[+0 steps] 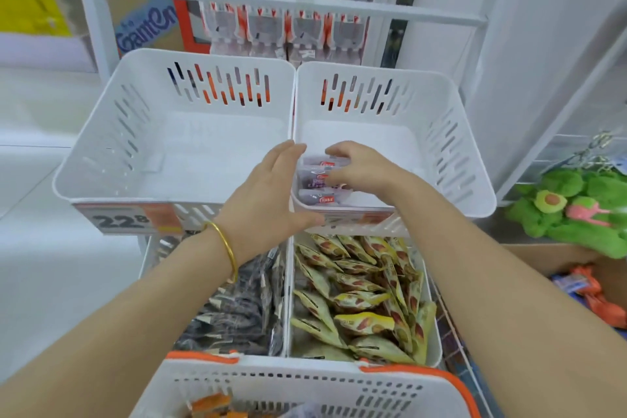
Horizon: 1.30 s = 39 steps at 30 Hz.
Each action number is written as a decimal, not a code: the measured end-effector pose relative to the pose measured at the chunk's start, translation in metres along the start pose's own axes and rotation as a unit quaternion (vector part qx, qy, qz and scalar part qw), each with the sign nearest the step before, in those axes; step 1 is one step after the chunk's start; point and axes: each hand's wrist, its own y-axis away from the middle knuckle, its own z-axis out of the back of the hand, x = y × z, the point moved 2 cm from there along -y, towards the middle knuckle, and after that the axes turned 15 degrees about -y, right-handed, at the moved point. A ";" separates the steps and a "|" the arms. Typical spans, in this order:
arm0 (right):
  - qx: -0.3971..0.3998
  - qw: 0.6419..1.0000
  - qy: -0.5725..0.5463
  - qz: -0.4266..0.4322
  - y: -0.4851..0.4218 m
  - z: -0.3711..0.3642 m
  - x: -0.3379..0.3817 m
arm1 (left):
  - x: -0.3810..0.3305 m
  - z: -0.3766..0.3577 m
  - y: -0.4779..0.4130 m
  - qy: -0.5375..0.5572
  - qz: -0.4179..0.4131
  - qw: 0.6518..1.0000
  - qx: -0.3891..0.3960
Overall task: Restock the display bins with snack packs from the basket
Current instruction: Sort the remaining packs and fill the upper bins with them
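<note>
Nearest of all, beneath both forearms, sat the white basket [305,387] with its orange handles, a few orange packs [210,407] showing inside at its near edge. Just beyond it, under the wrists, two lower bins stood side by side: dark packs [237,309] filled the one below the left arm, and yellow-green packs [366,299] lay heaped in the one below the right arm.

The left hand [268,193], a gold bangle [224,244] on its wrist, was held flat with fingers straight and together, gripping nothing; its fingertips reached the rims where the two upper bins met. The right hand [356,166] was inside the upper right bin [458,159], fingers curled down over the purple snack packs [322,180] and holding them. These lay stacked in that bin's near left corner, between the two hands.

Left of the left hand, the upper left bin [101,153] showed only its white floor, with a price tag [122,220] reading 22.8 on its front. Right of the right arm lay green plush toys [576,207] and an open cardboard box [543,258].

Beyond the hands, white shelf rails [288,5] crossed in front of rows of hanging red-and-white packs [288,27]. Farther left were a carton [146,27] with blue lettering and a yellow bag [27,3]. The floor [34,282] on that side was pale and glossy.
</note>
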 end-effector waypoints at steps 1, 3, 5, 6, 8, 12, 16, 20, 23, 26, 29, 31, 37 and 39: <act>-0.007 1.000 0.003 0.001 0.004 0.001 0.003 | -0.001 0.002 0.001 0.002 0.001 1.000 0.000; -0.034 0.999 0.020 0.017 0.019 0.007 0.010 | -0.004 0.009 0.008 0.006 0.000 1.000 -0.022; -0.095 0.993 0.025 0.060 0.047 0.016 0.018 | -0.011 0.018 0.026 0.019 -0.012 0.997 -0.068; -0.139 0.986 0.007 0.093 0.068 0.018 0.021 | -0.016 0.022 0.039 0.034 -0.021 0.995 -0.093; -0.215 0.961 -0.064 0.162 0.121 0.016 0.020 | -0.022 0.024 0.069 0.068 -0.037 0.991 -0.108; -0.177 0.964 -0.141 0.142 0.208 -0.028 -0.028 | -0.029 -0.009 0.135 0.084 -0.042 0.995 0.034; -0.100 0.985 -0.131 -0.057 0.245 -0.089 -0.128 | -0.030 -0.049 0.186 0.069 -0.026 0.985 0.158; -0.078 0.980 -0.079 -0.165 0.264 -0.139 -0.208 | -0.022 -0.071 0.211 0.060 0.024 0.981 0.184; -0.072 0.978 -0.005 -0.196 0.272 -0.164 -0.243 | -0.019 -0.077 0.217 0.061 0.026 0.980 0.188; -0.039 0.975 0.021 -0.217 0.271 -0.174 -0.261 | -0.021 -0.080 0.215 0.066 0.033 0.976 0.206; 0.123 0.974 0.053 -0.185 0.270 -0.194 -0.269 | -0.023 -0.085 0.215 0.071 0.035 0.973 0.218; 0.200 0.955 0.101 -0.192 0.269 -0.208 -0.271 | -0.024 -0.089 0.215 0.071 0.034 0.972 0.223; 0.145 0.940 0.266 -0.156 0.277 -0.224 -0.277 | -0.014 -0.092 0.226 0.070 0.046 0.967 0.242; 0.049 0.964 0.210 -0.158 0.276 -0.214 -0.265 | -0.008 -0.091 0.232 0.071 0.055 0.964 0.249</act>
